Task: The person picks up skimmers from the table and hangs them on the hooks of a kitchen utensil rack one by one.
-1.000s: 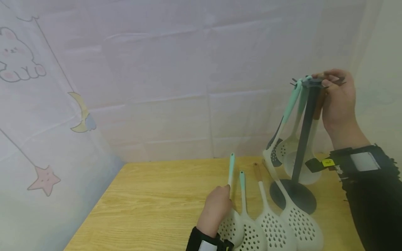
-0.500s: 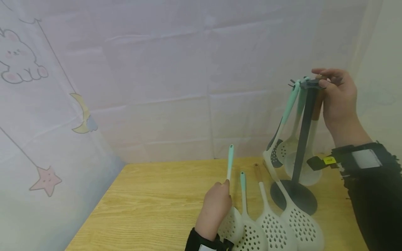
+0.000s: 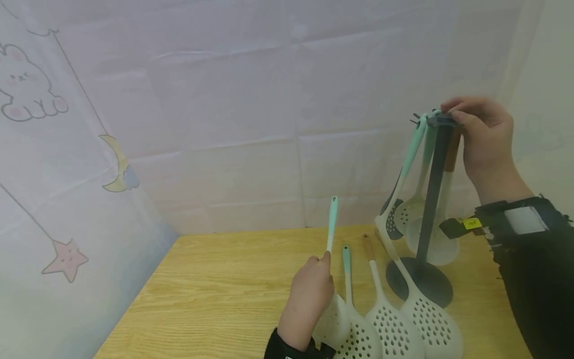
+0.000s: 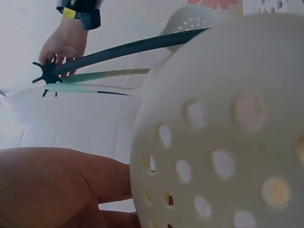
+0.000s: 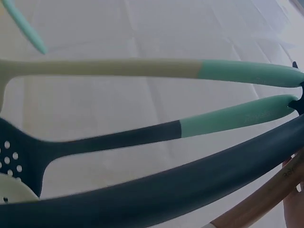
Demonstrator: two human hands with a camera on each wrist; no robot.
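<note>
Toward the right end of the pale wooden table [image 3: 215,279], in the head view, the left hand [image 3: 309,294] curls round the neck of a cream perforated silicone skimmer with a mint-tipped handle [image 3: 331,234], tilting the handle up toward the back wall while the bowl hangs low by the near edge; held low on the neck like this, the long handle points freely upward. Just beside it three more cream perforated skimmers [image 3: 394,319] lie flat side by side, handles toward the back edge, the rightmost resting against the round base of a dark grey utensil stand [image 3: 432,199]. The right hand [image 3: 486,137] pinches the stand's spoked top, apparently steadying it, with hung cream and grey utensils [image 3: 410,199] dangling on its left side. Open table runs wide toward the left edge and back corner; the right edge is crowded by the stand and the dark sleeve [image 3: 535,279].

From the left wrist camera, the held skimmer's holed bowl [image 4: 223,133] fills the frame, the fingers [image 4: 57,190] wrapped below it; beyond, the right hand [image 4: 64,45] grasps the stand's spoked head [image 4: 47,73], the utensil handles fanning out from it.

From the right wrist camera, the stand's dark post [image 5: 156,190] crosses the frame beneath two mint-ended handles [image 5: 237,71] hooked at the right; a wooden handle [image 5: 266,194] sits under it. Only a sliver of fingertip [image 5: 294,209] shows at the corner, so the hold itself is hard to judge from here.
</note>
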